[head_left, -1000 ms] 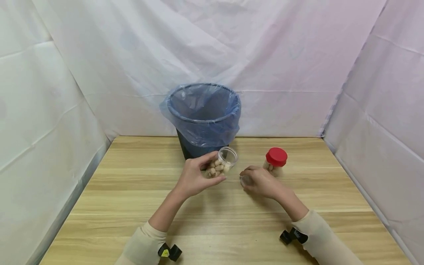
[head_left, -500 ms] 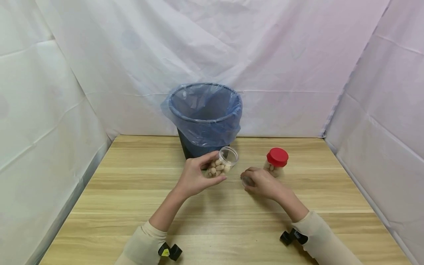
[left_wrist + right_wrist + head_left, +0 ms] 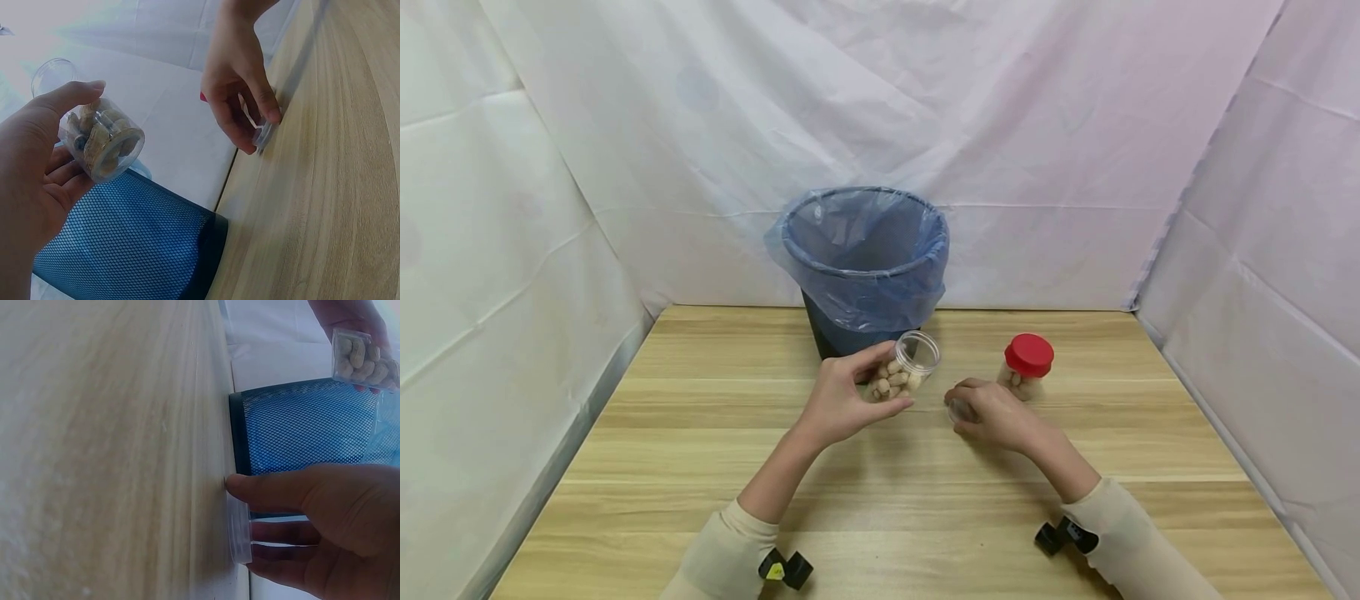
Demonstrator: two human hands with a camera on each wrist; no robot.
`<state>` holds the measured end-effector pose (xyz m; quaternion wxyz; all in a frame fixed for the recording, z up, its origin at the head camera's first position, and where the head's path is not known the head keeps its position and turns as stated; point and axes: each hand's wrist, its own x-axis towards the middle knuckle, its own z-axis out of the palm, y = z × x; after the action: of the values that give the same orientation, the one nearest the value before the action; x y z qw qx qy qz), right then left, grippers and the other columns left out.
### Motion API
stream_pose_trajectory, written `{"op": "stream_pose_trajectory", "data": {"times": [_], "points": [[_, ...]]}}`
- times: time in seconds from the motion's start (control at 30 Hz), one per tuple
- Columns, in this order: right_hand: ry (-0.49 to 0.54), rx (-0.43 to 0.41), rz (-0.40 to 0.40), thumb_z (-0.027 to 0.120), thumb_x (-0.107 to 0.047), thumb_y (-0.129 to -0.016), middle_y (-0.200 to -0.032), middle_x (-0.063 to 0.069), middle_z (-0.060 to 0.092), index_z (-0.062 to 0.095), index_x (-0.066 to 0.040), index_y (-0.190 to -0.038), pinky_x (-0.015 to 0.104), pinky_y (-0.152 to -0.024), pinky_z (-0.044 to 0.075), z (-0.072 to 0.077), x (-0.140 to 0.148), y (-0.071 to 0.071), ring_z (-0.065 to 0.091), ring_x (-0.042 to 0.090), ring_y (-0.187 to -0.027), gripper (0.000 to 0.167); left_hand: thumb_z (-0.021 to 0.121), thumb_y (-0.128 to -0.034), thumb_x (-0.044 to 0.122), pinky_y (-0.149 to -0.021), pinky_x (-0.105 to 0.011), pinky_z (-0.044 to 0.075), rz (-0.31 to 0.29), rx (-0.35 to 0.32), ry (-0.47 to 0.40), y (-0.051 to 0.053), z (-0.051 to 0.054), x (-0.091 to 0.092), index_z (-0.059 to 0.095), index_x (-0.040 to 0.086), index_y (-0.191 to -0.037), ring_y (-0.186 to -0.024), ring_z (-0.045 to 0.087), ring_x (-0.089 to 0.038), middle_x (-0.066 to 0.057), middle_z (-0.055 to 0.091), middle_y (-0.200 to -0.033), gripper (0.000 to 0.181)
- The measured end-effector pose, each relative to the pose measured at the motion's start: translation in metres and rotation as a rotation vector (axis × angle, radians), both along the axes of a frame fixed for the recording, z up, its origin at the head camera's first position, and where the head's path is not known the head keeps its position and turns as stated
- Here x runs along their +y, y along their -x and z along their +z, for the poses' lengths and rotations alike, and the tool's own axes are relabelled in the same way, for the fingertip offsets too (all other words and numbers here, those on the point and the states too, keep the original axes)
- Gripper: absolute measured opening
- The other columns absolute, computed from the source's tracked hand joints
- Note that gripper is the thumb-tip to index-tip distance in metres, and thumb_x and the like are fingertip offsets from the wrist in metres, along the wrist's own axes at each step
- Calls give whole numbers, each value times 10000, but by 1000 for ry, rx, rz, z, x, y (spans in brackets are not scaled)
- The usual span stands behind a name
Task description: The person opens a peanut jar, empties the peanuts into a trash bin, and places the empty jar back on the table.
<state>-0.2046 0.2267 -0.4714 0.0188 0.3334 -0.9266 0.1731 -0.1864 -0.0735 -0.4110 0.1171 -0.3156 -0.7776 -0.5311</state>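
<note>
My left hand (image 3: 842,400) grips a clear jar (image 3: 916,353) by its sides, tilted and without a lid, above the table. Whole peanuts (image 3: 103,137) fill its lower part. Low at the table, my right hand (image 3: 992,410) pinches a clear round lid (image 3: 239,528) between thumb and fingertips; the lid is at the tabletop, and whether it touches cannot be made out. Just behind the right hand stands a second jar with a red lid (image 3: 1028,356), holding similar peanuts and partly hidden by that hand.
A dark mesh bin (image 3: 300,425) lined with a blue plastic bag (image 3: 880,292) stands at the back of the wooden table (image 3: 730,367), close behind the left hand. White cloth walls (image 3: 1045,125) enclose the back and both sides.
Both hands, the open jar and the clear lid keep nearly the same places. The head view shifts only slightly.
</note>
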Motion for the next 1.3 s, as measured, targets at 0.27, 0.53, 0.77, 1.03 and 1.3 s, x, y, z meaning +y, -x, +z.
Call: {"op": "stream_pose_trajectory", "data": {"times": [0.27,0.53,0.77,1.03,1.3], "points": [[-2,11,-36,913,-147,-860,-1264,146,752,748,-15,-1275,495,-977,620,9,0,-3,744,322,-1137,466,986,-786,145,-938,-322,645,-9,6,-6,0,2,0,705,60,-1419,-1141,778,-192,-88,798,-1259,697],[-3,66,-75,885,-170,-897,-1285,171,746,738,-15,-1297,524,-992,615,22,2,-4,733,365,-1166,454,972,-809,150,-917,-328,652,-17,17,-14,1,1,-1,693,89,-1443,-1118,786,-202,-87,797,-1262,695],[27,69,-82,822,-162,-953,-1312,178,735,726,-23,-1323,527,-994,614,25,2,-4,734,365,-1177,407,976,-801,136,-923,-336,652,-19,10,-21,0,1,-1,697,55,-1428,-1136,782,-214,-95,794,-1268,691],[94,93,-104,814,-237,-979,-1299,140,747,737,-30,-1320,502,-990,622,29,0,-4,738,327,-1182,407,979,-797,140,-900,-332,656,-1,19,-16,0,1,-3,689,60,-1441,-1107,790,-218,-105,799,-1251,710],[100,103,-120,804,-264,-991,-1308,135,746,739,-41,-1322,514,-1004,615,33,-1,-4,728,335,-1208,404,980,-798,152,-907,-331,654,5,8,0,1,2,-5,690,80,-1445,-1109,786,-201,-90,798,-1258,713]]}}
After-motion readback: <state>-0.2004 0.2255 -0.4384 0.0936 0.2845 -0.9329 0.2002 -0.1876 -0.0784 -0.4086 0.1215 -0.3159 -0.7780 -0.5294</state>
